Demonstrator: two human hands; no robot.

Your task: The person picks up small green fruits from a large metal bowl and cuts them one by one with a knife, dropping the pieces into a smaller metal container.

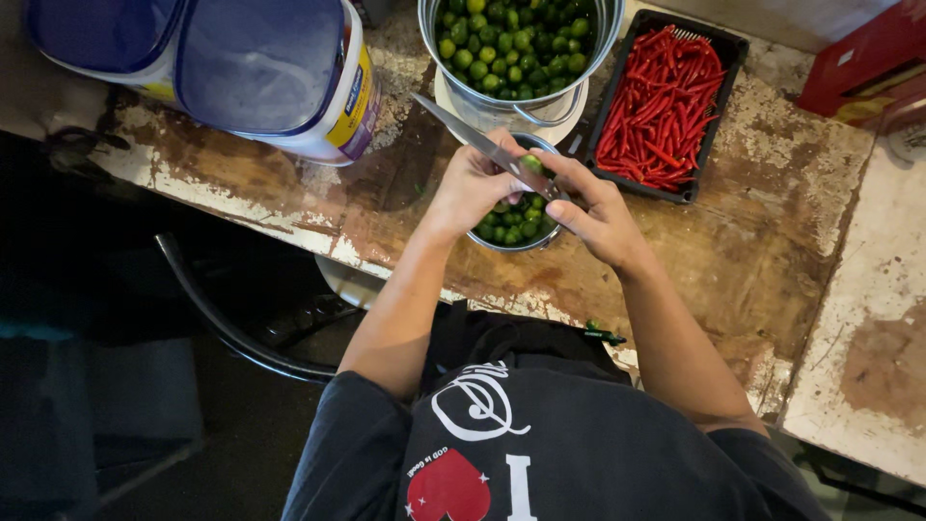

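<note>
Nearest the camera, the person's forearms reach out from a dark shirt over the edge of the worn, paint-flaked worktop (772, 241), and the two hands meet above a small metal bowl (516, 236) that is partly filled with little green limes. The left hand (473, 188) is closed round a single small green lime (531, 162), pinching it up at the fingertips right over the bowl; the right hand (598, 217) is closed on the handle of a knife (473, 135), whose long blade slants up and away to the left across the left hand's knuckles, its edge meeting the fruit. To cut well here, I judge that the lime should sit firmly between thumb and forefinger with the fingertips clear of the edge, the blade drawn in a short, controlled stroke and not pushed toward the palm, and the work kept over the bowl so pieces and juice fall in. The long blade leaves much free steel beyond the fruit, so a slow wrist matters. Farther off stand a large metal bucket (593, 39) heaped with more green limes and, just to its right, a black tray (723, 48) of red chillies; far left lies a big plastic tub (260, 68) with a bluish translucent lid
</note>
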